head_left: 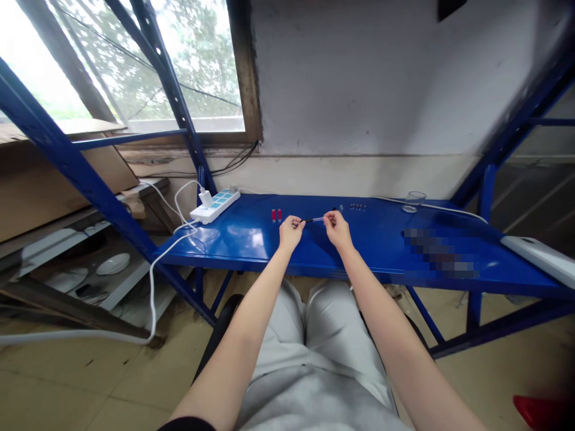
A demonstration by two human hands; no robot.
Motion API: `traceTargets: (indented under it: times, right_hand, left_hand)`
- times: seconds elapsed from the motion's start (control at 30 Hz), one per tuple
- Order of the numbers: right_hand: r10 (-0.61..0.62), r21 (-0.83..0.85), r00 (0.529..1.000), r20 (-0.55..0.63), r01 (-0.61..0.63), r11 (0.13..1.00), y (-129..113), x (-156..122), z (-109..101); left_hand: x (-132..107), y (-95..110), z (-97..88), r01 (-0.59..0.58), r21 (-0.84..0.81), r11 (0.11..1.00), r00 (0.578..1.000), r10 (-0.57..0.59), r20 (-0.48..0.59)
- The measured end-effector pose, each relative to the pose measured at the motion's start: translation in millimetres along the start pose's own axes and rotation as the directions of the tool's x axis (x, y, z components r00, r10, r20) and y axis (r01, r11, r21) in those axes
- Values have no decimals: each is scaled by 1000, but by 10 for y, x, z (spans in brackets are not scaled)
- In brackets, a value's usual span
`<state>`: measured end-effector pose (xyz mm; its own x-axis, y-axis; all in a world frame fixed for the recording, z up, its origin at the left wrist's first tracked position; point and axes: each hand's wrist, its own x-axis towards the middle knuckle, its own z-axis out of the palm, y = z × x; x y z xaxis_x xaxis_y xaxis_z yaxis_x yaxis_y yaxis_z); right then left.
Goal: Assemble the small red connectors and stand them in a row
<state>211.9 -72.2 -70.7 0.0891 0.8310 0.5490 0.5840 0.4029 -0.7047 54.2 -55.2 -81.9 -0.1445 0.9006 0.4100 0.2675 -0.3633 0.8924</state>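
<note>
Both my arms reach out over a blue metal shelf (251,239). My left hand (290,231) and my right hand (338,229) are closed in pinches on the two ends of a thin pen-like rod (314,220), dark at the left end and clear at the right, held level just above the shelf. Two small red caps (276,215) stand upright on the shelf just left of my left hand. A row of several tiny dark pieces (357,207) lies behind my right hand.
A white power strip (214,206) with a plugged charger and white cables sits at the shelf's left end. A clear glass (413,201) stands at the back right. A white flat object (539,256) lies at the far right. Blue rack posts flank the shelf.
</note>
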Motion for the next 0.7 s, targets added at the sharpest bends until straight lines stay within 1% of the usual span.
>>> traceTargets:
  times: [0.17, 0.27, 0.37, 0.5, 0.6, 0.7]
  right_hand:
    - [42, 14, 999, 2, -42, 999, 21, 6, 3]
    - [39, 53, 999, -38, -37, 998, 16, 7, -6]
    - [49, 113, 996, -81, -40, 993, 1, 7, -16]
    - [76, 210, 995, -70, -59, 976, -6, 15, -14]
    - [111, 311, 991, -69, -84, 947, 15, 33, -2]
    - [146, 405, 986, -76, -104, 908, 53, 55, 13]
  left_hand:
    - [12, -16, 1, 8, 19, 1000, 1000, -8, -3]
    - [21, -41, 5, 7, 28, 1000, 1000, -7, -5]
    - [32, -76, 12, 8, 23, 1000, 1000, -8, -9]
    - [48, -120, 20, 2, 2, 1000, 1000, -2, -14]
    - [57, -133, 22, 14, -35, 999, 1000, -14, -9]
    - [59, -123, 20, 51, -103, 993, 998, -49, 27]
